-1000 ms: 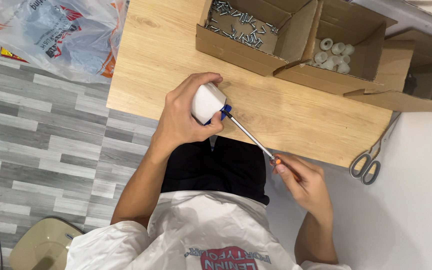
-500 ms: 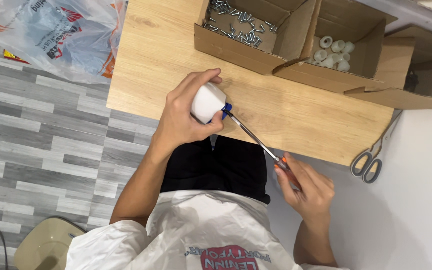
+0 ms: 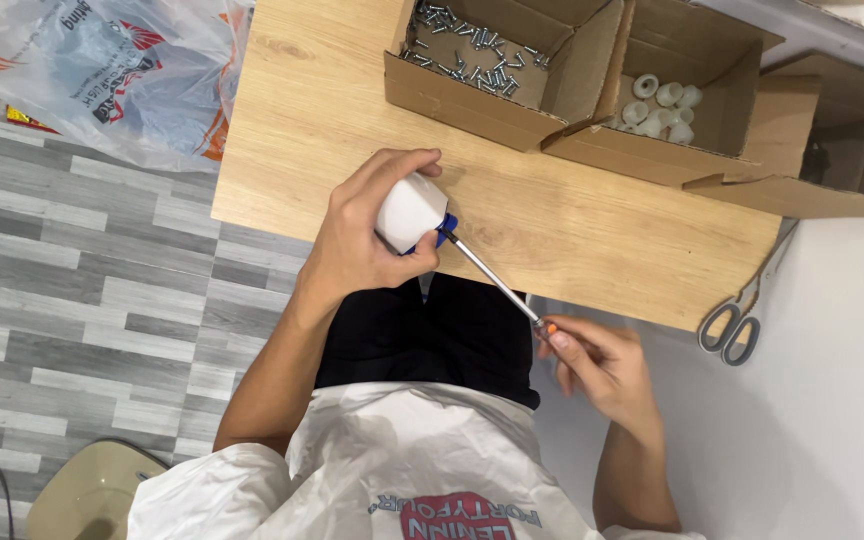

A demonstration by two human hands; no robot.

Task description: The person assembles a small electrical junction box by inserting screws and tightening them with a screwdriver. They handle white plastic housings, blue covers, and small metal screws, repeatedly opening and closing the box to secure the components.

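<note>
Two hands work one white fitting [image 3: 410,210], held just off the near edge of the table [image 3: 572,215]. The left hand [image 3: 357,245] stays wrapped tight around it. Since a moment ago the right hand [image 3: 592,360] has shifted its pinch on the screwdriver [image 3: 492,280], fingers turned, which suggests another twist. Boxes of screws [image 3: 472,55] and white rings [image 3: 667,105] sit beyond the fitting.

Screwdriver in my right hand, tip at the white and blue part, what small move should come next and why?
Probably another turn of the screwdriver while pressing along its shaft. The right hand pinches the orange handle end, the tip sits at the blue end of the white part, and the left hand wraps that part firmly above the wooden table. Whether the screw is seated is hidden.
</note>
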